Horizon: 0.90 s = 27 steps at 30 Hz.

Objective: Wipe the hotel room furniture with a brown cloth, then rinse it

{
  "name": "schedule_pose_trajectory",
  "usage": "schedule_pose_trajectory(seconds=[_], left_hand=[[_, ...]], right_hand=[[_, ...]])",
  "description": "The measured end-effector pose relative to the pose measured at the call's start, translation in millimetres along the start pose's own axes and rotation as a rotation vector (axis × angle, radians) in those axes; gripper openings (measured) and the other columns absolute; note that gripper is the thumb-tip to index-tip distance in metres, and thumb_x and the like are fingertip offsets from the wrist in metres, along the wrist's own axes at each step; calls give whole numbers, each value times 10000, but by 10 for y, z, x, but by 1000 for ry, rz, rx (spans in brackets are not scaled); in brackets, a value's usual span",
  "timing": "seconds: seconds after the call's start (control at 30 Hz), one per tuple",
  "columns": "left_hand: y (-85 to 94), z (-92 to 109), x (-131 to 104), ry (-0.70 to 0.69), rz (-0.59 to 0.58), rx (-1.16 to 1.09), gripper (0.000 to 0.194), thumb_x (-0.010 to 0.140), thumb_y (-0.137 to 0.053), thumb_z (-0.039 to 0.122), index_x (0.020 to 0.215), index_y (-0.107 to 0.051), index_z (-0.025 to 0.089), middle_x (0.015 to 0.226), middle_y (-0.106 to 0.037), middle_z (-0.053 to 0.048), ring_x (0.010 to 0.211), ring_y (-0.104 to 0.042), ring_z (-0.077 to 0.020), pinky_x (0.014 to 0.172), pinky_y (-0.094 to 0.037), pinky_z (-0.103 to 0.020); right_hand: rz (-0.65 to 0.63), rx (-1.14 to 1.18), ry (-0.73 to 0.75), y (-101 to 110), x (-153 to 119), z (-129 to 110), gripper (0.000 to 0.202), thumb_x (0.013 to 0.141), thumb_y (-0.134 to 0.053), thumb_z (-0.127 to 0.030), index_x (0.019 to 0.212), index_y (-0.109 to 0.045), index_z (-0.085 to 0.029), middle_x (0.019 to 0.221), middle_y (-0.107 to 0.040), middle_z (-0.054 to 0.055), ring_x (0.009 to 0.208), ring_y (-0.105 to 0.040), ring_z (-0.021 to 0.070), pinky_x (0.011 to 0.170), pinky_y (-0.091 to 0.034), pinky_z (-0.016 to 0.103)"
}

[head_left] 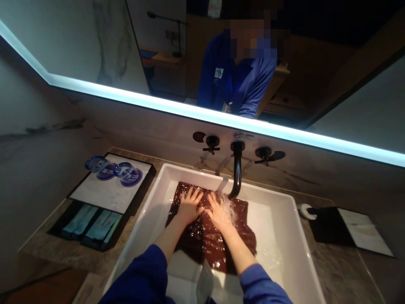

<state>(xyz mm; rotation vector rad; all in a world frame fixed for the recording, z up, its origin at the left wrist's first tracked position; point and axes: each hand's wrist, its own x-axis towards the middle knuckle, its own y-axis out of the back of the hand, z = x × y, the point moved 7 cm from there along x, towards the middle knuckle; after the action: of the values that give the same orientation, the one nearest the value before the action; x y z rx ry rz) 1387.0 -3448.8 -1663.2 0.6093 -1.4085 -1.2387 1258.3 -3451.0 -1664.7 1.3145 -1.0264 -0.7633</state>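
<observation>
A dark brown cloth lies spread and wet in a white rectangular sink. My left hand rests on its upper left part, fingers spread. Just to the right, my right hand lies on the cloth with its fingers apart, close to my left hand. Water runs from the black faucet and splashes beside my right hand. Shallow water surrounds the cloth.
Two black tap handles flank the faucet. On the left counter, a marble-topped tray holds two glasses with blue discs, near packets in a black holder. A black-and-white board lies right. A lit mirror hangs above.
</observation>
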Motion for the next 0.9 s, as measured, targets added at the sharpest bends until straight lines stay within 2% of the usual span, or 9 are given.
schedule_pose_trajectory(seconds=[0.13, 0.23, 0.37, 0.47, 0.53, 0.63, 0.73, 0.8, 0.9], left_hand=[[25, 8, -9, -12, 30, 0, 628, 827, -481, 525, 1399, -372, 290, 1498, -303, -36, 1384, -212, -328, 1089, -197, -618], [-14, -6, -20, -6, 18, -1, 647, 830, -477, 545, 1407, -361, 278, 1513, -268, -44, 1393, -196, -315, 1109, -191, -575], [-42, -92, -55, 18, -43, 13, 708, 796, -525, 559, 1413, -355, 256, 1525, -237, -65, 1400, -170, -325, 1122, -198, -532], [-24, -137, -64, 33, -92, 30, 681, 813, -504, 546, 1418, -338, 279, 1528, -232, -54, 1406, -145, -331, 1117, -172, -570], [-10, -132, -72, 67, -113, 35, 655, 845, -475, 494, 1429, -318, 242, 1533, -200, -92, 1407, -118, -354, 1094, -163, -620], [-20, 33, -159, 87, -139, 21, 606, 878, -438, 378, 1424, -322, 144, 1524, -184, -160, 1407, -111, -360, 1084, -165, -637], [-69, 450, -381, -7, -169, -28, 579, 879, -446, 389, 1395, -376, 134, 1520, -213, -140, 1416, -115, -302, 1130, -181, -526], [-85, 769, -550, -88, -158, -75, 600, 881, -439, 444, 1391, -381, 134, 1520, -215, -133, 1418, -105, -291, 1139, -184, -491], [-103, 1024, -699, -142, -160, -141, 659, 871, -440, 511, 1405, -349, 136, 1512, -239, -129, 1413, -138, -290, 1135, -183, -512]], right_hand=[[22, -83, -183, 40, -246, 532, 589, 904, -402, -485, 1440, -309, -260, 1502, -297, 98, 1387, -200, 339, 1069, -136, 635], [18, -117, -272, -5, -455, 776, 574, 926, -336, -472, 1451, -278, -248, 1535, -217, 59, 1416, -114, 297, 1085, -156, 604], [-10, -142, -329, -113, -635, 850, 620, 924, -277, -517, 1472, -200, -239, 1552, -139, 42, 1427, -70, 268, 1093, -125, 613], [-13, -138, -372, -154, -729, 851, 621, 922, -231, -544, 1471, -190, -256, 1554, -124, 31, 1429, -47, 268, 1064, -111, 666], [5, -125, -437, -152, -816, 908, 613, 927, -206, -534, 1471, -183, -255, 1552, -133, 37, 1426, -55, 272, 1037, -137, 694], [97, -90, -608, -86, -1003, 1086, 628, 933, -178, -515, 1473, -199, -193, 1543, -165, 94, 1412, -103, 295, 993, -285, 657], [165, -73, -775, 0, -1156, 1205, 666, 931, -190, -510, 1467, -208, -115, 1511, -183, 222, 1383, -156, 373, 877, -382, 664], [164, -94, -710, 55, -1109, 1117, 660, 931, -219, -491, 1472, -184, -114, 1509, -152, 253, 1383, -132, 400, 865, -354, 704], [38, -126, -229, 44, -831, 702, 565, 945, -256, -397, 1472, -209, -198, 1547, -126, 141, 1420, -54, 323, 1019, -213, 677]])
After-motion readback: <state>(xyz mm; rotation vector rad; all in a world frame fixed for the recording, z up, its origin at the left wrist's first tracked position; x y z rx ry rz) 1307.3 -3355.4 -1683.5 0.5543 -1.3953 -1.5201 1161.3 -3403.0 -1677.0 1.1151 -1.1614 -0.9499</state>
